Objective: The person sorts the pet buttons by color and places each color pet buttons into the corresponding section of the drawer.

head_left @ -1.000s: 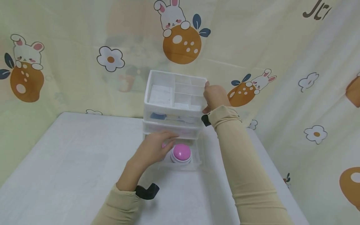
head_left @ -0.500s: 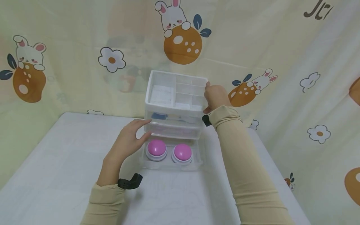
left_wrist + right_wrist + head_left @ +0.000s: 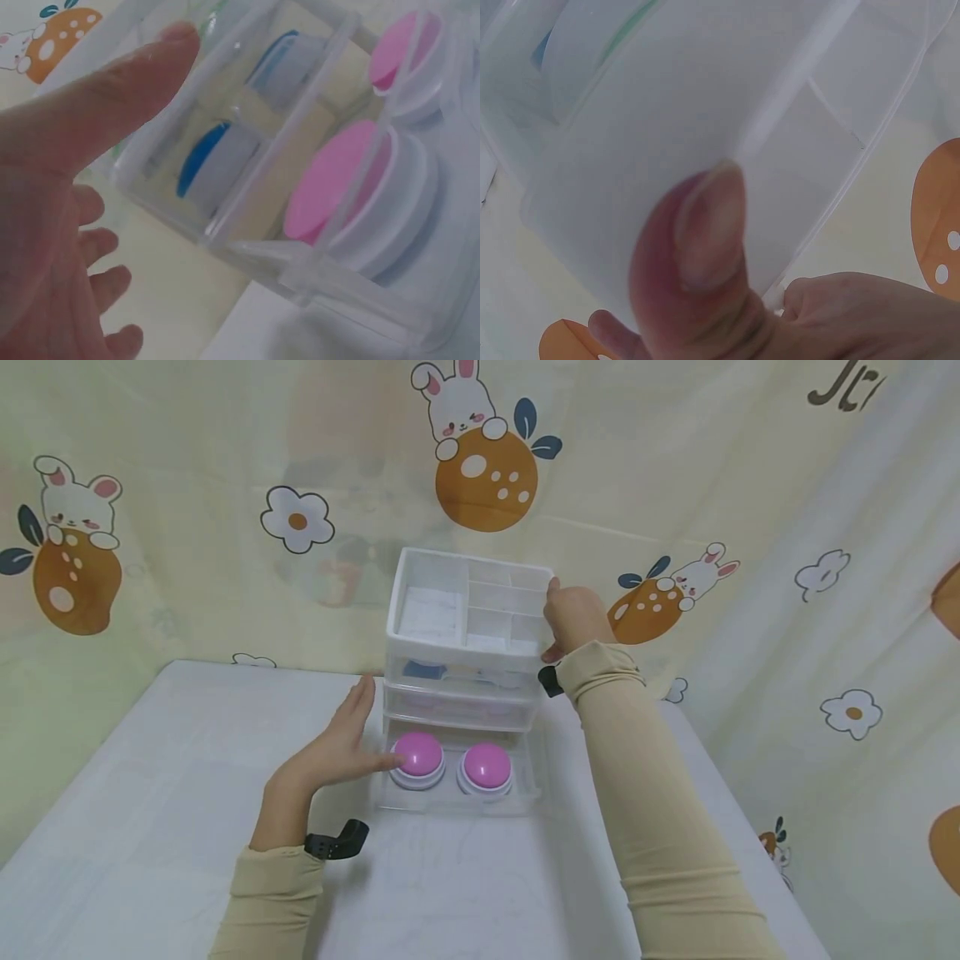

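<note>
A white and clear plastic drawer organizer (image 3: 465, 649) stands at the back of the table with its bottom drawer (image 3: 450, 806) pulled out. In that drawer sit two round white push buttons with pink domes, a left one (image 3: 418, 757) and a right one (image 3: 486, 768). My left hand (image 3: 333, 752) is at the organizer's left side, fingers straight and thumb (image 3: 142, 90) spread; the thumb overlaps the left pink dome in the head view. My right hand (image 3: 573, 617) grips the organizer's upper right side, its thumb (image 3: 705, 232) against the side wall.
Blue-topped round pieces (image 3: 210, 161) show through a closed drawer above the pink ones. The organizer's top has an open compartment tray (image 3: 431, 614). A patterned curtain (image 3: 352, 460) hangs behind the white table (image 3: 150, 793).
My left hand has moved left from over the bottom drawer, uncovering the left pink-domed button, and its fingers have straightened. My right hand has stayed on the organizer.
</note>
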A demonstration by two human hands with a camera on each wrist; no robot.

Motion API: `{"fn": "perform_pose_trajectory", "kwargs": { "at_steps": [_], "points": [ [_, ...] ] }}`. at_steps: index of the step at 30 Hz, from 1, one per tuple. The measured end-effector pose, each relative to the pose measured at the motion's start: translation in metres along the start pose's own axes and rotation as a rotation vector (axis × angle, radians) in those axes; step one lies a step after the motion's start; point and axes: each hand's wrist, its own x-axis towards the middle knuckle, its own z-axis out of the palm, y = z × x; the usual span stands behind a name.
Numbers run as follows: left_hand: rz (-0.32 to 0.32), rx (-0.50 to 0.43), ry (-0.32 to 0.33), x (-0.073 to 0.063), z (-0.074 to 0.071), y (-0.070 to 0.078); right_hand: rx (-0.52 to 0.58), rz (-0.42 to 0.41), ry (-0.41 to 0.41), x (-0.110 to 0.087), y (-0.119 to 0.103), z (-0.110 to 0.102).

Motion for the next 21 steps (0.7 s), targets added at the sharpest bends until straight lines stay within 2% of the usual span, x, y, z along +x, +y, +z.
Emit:
{"fn": "perform_pose_trajectory", "kwargs": {
  "at_steps": [8, 15, 21],
  "points": [
    [-0.03, -0.008, -0.154, 0.002, 0.013, -0.017, 0.037, 0.013, -0.012, -0.002, -0.001, -0.001],
    [-0.068, -0.01, -0.314, 0.0, 0.02, -0.029, 0.045, 0.025, -0.018, -0.002, -0.002, -0.001],
    [-0.082, -0.012, -0.349, 0.002, 0.026, -0.032, 0.081, 0.053, -0.045, -0.002, -0.002, -0.002]
  ]
}}
